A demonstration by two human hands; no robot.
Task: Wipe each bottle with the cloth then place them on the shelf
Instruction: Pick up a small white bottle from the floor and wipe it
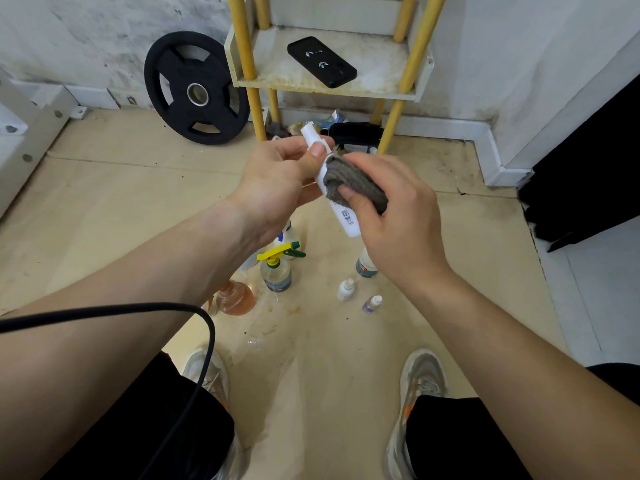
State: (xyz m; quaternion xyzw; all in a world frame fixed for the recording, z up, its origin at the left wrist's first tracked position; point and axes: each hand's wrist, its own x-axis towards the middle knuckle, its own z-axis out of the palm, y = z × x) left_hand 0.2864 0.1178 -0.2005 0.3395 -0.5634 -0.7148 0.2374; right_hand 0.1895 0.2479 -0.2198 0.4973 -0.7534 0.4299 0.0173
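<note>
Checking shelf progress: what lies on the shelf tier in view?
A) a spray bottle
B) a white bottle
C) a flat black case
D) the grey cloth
C: a flat black case lies on the shelf; left hand grips the white bottle, right hand the grey cloth.

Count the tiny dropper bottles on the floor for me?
2: a white dropper bottle standing right of the spray bottle, and a purple-labelled dropper bottle just right of it. More may be hidden.

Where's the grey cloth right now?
Head view, centre: the right hand holds the grey cloth round the white bottle gripped by the left hand.
</note>
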